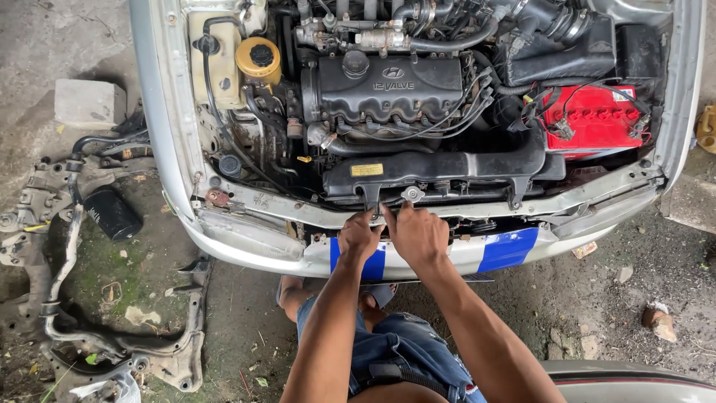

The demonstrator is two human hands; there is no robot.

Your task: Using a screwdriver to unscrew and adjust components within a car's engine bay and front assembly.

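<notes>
Your knees in blue shorts [403,358] sit lowest in view, forearms reaching up to the car's front panel [283,213]. Your left hand [359,237] and right hand [418,235] lie side by side, fingertips pinched at the black bracket [371,195] beside the radiator cap [412,194]. Red battery [593,119] right; oil filter [112,214] on ground left.

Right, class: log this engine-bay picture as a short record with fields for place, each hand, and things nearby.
Place: open engine bay of a silver car
Left hand: fingers at the black bracket on the front crossmember
Right hand: fingers beside the radiator cap
Battery: red, at picture right
Reservoir: yellow, black cap
Ground: oil filter, subframe, concrete block
</notes>
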